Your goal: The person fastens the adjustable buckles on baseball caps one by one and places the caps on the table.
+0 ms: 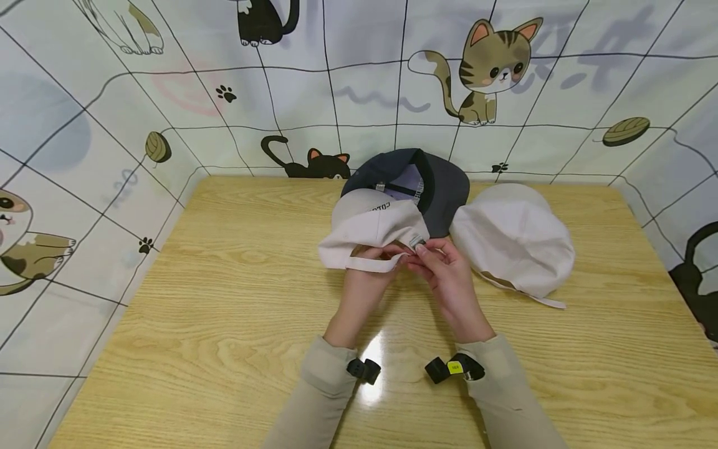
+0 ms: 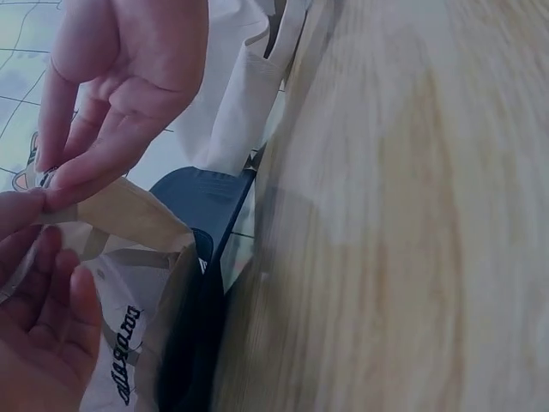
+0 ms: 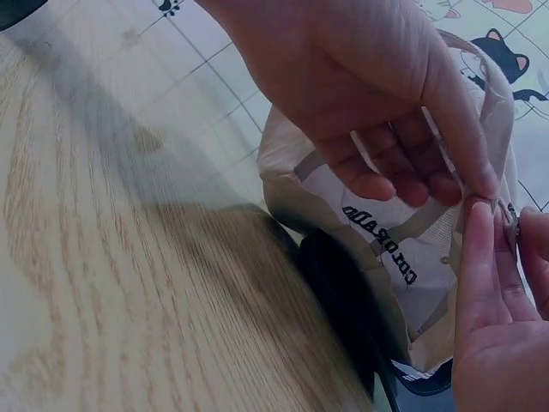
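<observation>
A whitish baseball cap with dark lettering is between both hands, its back strap facing the wearer. The left hand reaches beneath this strap, and its thumb and fingertips pinch the strap near the buckle. From the other side, the right hand pinches the strap's end by the small metal buckle. Both sets of fingertips meet there, as the right wrist view also shows, with the buckle partly covered. The cap's inside with dark lettering is visible from below.
Behind the held cap lies a dark navy-grey cap, its opening turned toward the viewer. A second whitish cap rests to the right, its strap trailing on the wooden table. Cat-print cloth rises at the back and sides.
</observation>
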`<state>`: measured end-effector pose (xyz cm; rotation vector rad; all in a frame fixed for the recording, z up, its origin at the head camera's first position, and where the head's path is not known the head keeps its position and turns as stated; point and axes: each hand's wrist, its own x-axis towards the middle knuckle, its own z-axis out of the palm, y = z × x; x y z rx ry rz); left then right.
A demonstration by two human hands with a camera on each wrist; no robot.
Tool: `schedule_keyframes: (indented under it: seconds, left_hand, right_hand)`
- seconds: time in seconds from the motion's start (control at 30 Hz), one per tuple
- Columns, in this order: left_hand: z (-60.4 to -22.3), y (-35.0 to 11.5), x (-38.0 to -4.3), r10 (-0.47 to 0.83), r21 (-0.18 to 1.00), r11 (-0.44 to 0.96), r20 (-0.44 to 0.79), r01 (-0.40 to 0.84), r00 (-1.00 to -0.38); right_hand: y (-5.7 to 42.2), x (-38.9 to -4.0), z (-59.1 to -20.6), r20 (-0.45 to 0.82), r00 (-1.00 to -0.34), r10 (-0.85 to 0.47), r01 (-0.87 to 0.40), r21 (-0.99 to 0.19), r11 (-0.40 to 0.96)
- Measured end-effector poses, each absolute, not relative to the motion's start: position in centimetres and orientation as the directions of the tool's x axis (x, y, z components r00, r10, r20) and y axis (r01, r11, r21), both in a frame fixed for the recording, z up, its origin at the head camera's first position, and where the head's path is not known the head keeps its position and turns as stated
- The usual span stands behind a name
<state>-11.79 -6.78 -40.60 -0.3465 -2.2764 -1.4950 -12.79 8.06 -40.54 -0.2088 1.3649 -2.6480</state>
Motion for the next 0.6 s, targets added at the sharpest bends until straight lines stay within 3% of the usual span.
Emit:
schedule_keyframes:
  seconds: [0.1, 0.23, 0.33, 0.4, 0.5, 0.6]
  left_hand:
    - [-40.7, -6.8, -11.7, -0.056, 0.863, 0.382, 0.38, 0.332, -0.923]
    - [-41.3, -6.7, -12.0, -0.097, 0.979, 0.027, 0.204, 0.202, -0.974]
    - [-43.6, -6.7, -13.0, -0.08, 0.951, -0.278, 0.12, 0.138, -0.99]
    - [-45.4, -6.6, -13.8, -0.07, 0.918, -0.379, 0.096, 0.116, -0.993]
    - [-47.0, -6.5, -14.3, -0.085, 0.898, -0.427, 0.076, 0.105, -0.993]
    - [-46.2, -6.4, -13.7, -0.108, 0.911, -0.396, 0.075, 0.112, -0.991]
  right_hand:
    - [8.1, -12.6, -40.4, 0.049, -0.977, -0.207, 0.077, -0.828, -0.556]
    - [8.1, -12.6, -40.4, 0.035, -0.979, -0.199, 0.08, -0.837, -0.541]
    - [8.0, -12.7, -40.5, 0.03, -0.98, -0.196, 0.086, -0.826, -0.558]
    - [7.9, -12.7, -40.5, 0.03, -0.98, -0.198, 0.092, -0.811, -0.578]
    - [7.7, -12.7, -40.5, 0.027, -0.982, -0.189, 0.092, -0.801, -0.592]
    - [7.6, -12.6, -40.5, 0.023, -0.982, -0.187, 0.095, -0.795, -0.599]
